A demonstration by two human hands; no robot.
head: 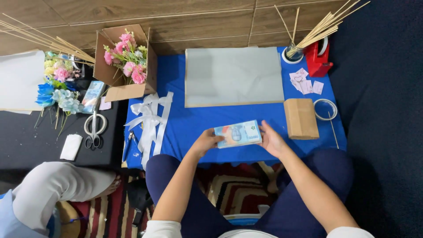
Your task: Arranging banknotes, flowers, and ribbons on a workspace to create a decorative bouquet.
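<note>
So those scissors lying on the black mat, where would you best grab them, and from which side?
Probably by the looped handles, coming straight down from above. The scissors lie flat on the black mat with the two loops toward the person and the closed blades pointing away toward the cardboard box. The loops offer open holes for fingers, and nothing covers them.

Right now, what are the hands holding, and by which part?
Both hands hold a stack of banknotes: the left hand grips its left short end, the right hand its right short end.
</note>
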